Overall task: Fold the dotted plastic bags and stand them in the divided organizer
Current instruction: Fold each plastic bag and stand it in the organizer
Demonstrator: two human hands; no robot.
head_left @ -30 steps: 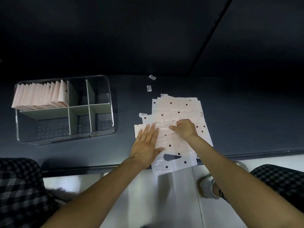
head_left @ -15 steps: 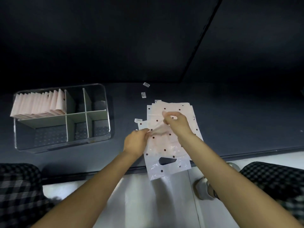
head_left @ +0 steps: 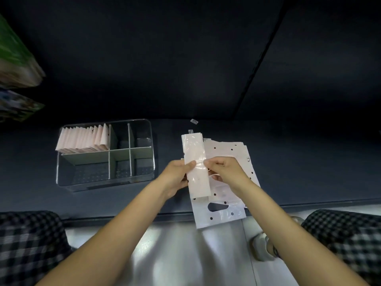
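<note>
Lifted off the pile since a moment ago and narrowed to a long strip: folded bag (head_left: 196, 166), now up over the counter's (head_left: 309, 162) front edge. Left hand (head_left: 177, 178) pinching its left side, thumb on top; right hand (head_left: 224, 172) pinching its right side, fingers curled. Beneath, flat dotted bags (head_left: 226, 195) stacked, lowest one hanging past the front edge. Off toward the counter's left end, clear organizer (head_left: 144, 176), with folded bags (head_left: 82, 139) standing in its back-left compartment.
</note>
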